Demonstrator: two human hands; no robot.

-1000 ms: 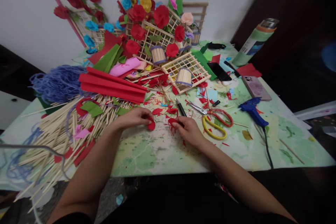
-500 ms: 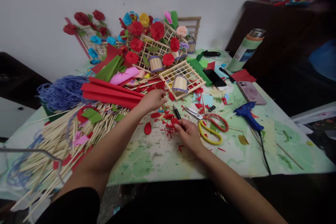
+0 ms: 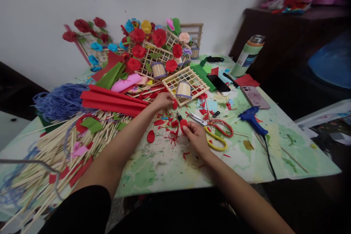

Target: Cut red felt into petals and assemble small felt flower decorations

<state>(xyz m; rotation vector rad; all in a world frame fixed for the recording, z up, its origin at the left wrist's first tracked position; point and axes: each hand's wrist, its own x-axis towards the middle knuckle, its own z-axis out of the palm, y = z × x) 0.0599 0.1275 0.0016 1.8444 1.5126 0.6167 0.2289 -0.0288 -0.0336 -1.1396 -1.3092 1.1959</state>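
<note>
My right hand (image 3: pixel 196 137) pinches a red paper petal (image 3: pixel 183 125) over the table, beside a black pen-like tool (image 3: pixel 179 116). Farther up and to the left, my left hand (image 3: pixel 163 101) has its fingers closed around the edge of a red paper piece (image 3: pixel 174 104), close to the small stick lattice (image 3: pixel 189 84). Another red petal (image 3: pixel 150 136) lies on the tablecloth. Scissors (image 3: pixel 216 140) with yellow and red handles rest just right of my right hand. Thin red scraps (image 3: pixel 172 139) are scattered between the hands.
Lattices with paper flowers (image 3: pixel 159 38) lean on the wall. Wooden sticks (image 3: pixel 55 153), blue yarn (image 3: pixel 60 100) and folded red paper (image 3: pixel 112 100) fill the left. On the right are a blue glue gun (image 3: pixel 253 120), phones (image 3: pixel 254 97) and a bottle (image 3: pixel 247 56).
The view has shifted, moving the table's contents slightly left. The petal in my right hand now stands more upright, and a red piece now shows at my left fingertips.
</note>
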